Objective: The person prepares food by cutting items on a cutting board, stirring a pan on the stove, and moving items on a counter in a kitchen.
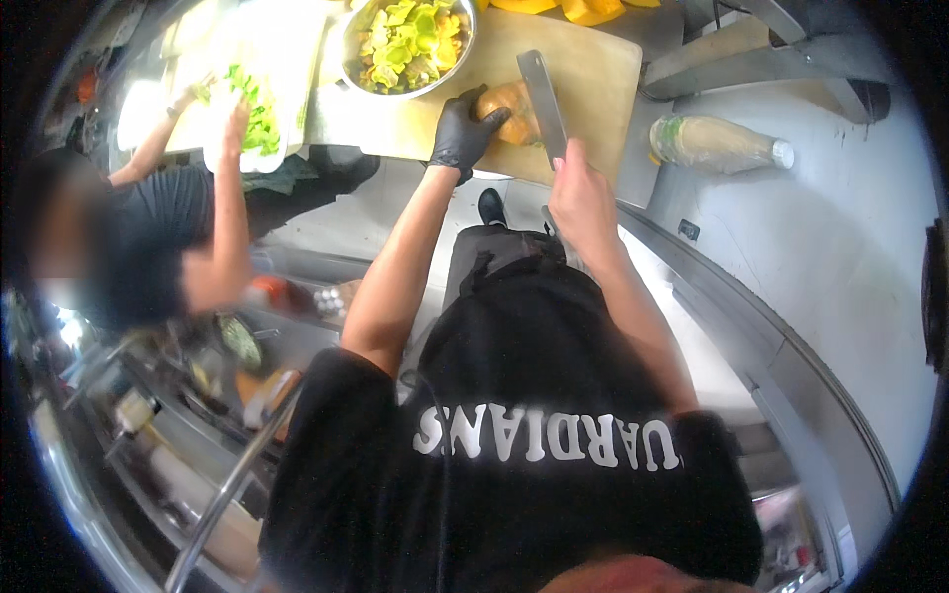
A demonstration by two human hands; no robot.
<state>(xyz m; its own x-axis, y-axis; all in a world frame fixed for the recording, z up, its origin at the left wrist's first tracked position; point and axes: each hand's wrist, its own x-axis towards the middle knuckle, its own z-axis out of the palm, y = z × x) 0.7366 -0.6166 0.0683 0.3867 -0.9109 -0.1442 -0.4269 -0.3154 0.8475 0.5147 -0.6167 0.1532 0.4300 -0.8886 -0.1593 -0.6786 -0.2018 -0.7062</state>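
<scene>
Gripping a flat grey metal knife (542, 104), the bare right hand (583, 198) wraps its fingers round the handle over the near edge of the pale, smooth cutting board (608, 79). Fingers of the black-gloved left hand (463, 130) grasp a rounded, glossy orange vegetable (502, 107) near that edge, the blade close along its right side. Farther back sit a round steel bowl (407, 93) of crinkled yellow-green scraps (410, 35) and, at the far edge, orange wedges (593, 9).
</scene>
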